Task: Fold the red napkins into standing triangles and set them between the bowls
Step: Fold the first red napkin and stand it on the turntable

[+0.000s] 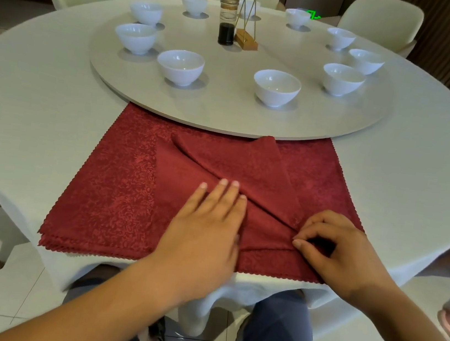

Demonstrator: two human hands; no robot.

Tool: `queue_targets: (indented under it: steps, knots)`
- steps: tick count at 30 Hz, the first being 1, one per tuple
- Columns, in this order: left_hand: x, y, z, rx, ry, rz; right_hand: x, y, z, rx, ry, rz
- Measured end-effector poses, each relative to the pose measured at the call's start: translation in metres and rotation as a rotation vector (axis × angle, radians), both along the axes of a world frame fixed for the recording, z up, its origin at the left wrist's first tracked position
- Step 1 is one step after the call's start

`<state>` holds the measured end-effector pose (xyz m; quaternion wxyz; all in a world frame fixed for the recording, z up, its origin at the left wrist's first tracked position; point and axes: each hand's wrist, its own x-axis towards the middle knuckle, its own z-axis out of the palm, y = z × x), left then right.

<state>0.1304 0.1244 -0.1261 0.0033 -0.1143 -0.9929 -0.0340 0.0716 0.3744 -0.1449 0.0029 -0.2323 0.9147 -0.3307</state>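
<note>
On the red napkin [247, 167], left grip [204, 225] presses flat-fingered while right grip [342, 250] pinches its fold.

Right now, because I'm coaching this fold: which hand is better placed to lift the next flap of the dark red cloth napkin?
Probably the right hand: its curled fingers pinch the folded edge of the dark red cloth napkin, while the left hand lies flat with straight fingers, pressing it down.

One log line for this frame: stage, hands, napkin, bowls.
stage: folding | left hand: flat on top napkin | right hand: pinches its fold | napkin stack: beneath | bowls: no napkins between yet
</note>
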Motion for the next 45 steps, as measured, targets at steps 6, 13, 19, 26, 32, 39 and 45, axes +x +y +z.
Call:
queue_targets:
  steps: [6,13,19,26,32,39,45]
  knots:
    - [-0.018,0.072,-0.025,0.098,-0.033,0.012,-0.002,0.001,-0.001,0.015,0.007,0.021]
    - [-0.007,0.027,-0.034,0.064,0.01,0.119,-0.002,0.003,-0.005,-0.009,0.006,0.022]
    - [0.012,-0.046,-0.026,0.004,-0.043,0.15,-0.002,0.002,-0.001,0.018,0.001,0.04]
    - [0.012,-0.072,-0.022,-0.028,-0.119,0.099,-0.005,-0.004,0.014,0.165,0.014,0.069]
    - [0.001,-0.069,-0.01,-0.014,-0.17,0.06,-0.012,-0.037,0.024,0.141,0.14,0.104]
    - [-0.01,-0.058,-0.004,-0.001,-0.107,0.063,-0.03,-0.063,0.009,0.203,0.209,0.117]
    - [-0.023,-0.018,-0.009,0.123,-0.089,-0.241,-0.027,-0.06,-0.006,0.143,0.292,0.111]
